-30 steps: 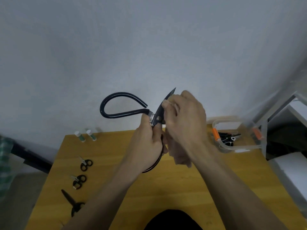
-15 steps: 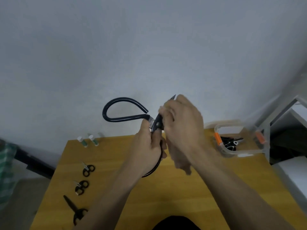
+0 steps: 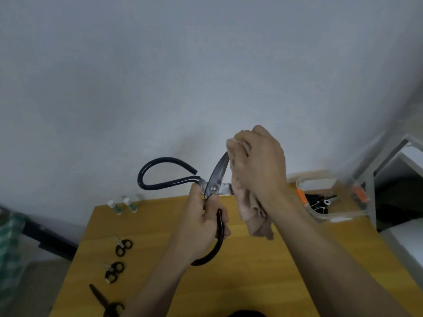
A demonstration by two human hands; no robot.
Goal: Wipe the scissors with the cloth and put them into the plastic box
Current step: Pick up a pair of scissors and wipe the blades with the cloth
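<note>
The large black scissors point(image 3: 215, 177) are held above the worktop point(image 3: 240, 271) by the left hand point(image 3: 203, 223), fingers curled around one handle; the cloth point(image 3: 249, 209) is gripped on the blades by the right hand point(image 3: 258, 161); the plastic box point(image 3: 329, 216) is seen at the right

I'm seeing the right hand point(image 3: 258, 163) sliding the cloth point(image 3: 251, 213) outward to the tips, leaving the scissors' point(image 3: 215, 179) blades parting, exposed.

A plain pale grey wall point(image 3: 160, 76) fills the upper view, evenly and dimly lit. Below it stands a yellow-brown wooden surface point(image 3: 263, 271) whose far edge meets the wall. Beyond its right edge stands a white metal shelf frame point(image 3: 384, 156); past its left edge lies green checked fabric point(image 3: 9, 243).
</note>
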